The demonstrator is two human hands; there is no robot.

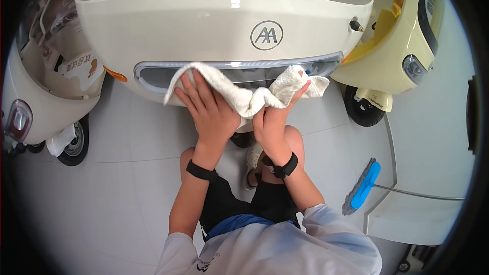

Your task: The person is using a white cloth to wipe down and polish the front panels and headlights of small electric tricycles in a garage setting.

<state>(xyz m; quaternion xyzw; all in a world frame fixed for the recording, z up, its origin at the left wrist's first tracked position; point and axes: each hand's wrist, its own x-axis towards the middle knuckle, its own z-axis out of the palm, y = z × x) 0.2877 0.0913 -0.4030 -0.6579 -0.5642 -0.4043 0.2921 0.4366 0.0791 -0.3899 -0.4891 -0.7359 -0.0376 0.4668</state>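
Nearest: white-and-blue shirt at the lower edge, black shorts beyond it.
Left hand: back up, fingers spread and extended over the cloth; grip released, flat rather than clenched.
Right hand: grip grasping the cloth's bunched right end; some fingers hidden by folds.
Cloth: off-white, under the left hand and across to the right one, overlapping the lower part of the lamp strip.
Lamp strip: long, dark lens, pale upper edge, set in the cream vehicle, round emblem above.
Wrists: black band on each.
Left side: second pale vehicle, black wheel.
Right side: yellow vehicle; blue-headed mop with grey fringe, well apart from the hands.
Floor: pale tiles.
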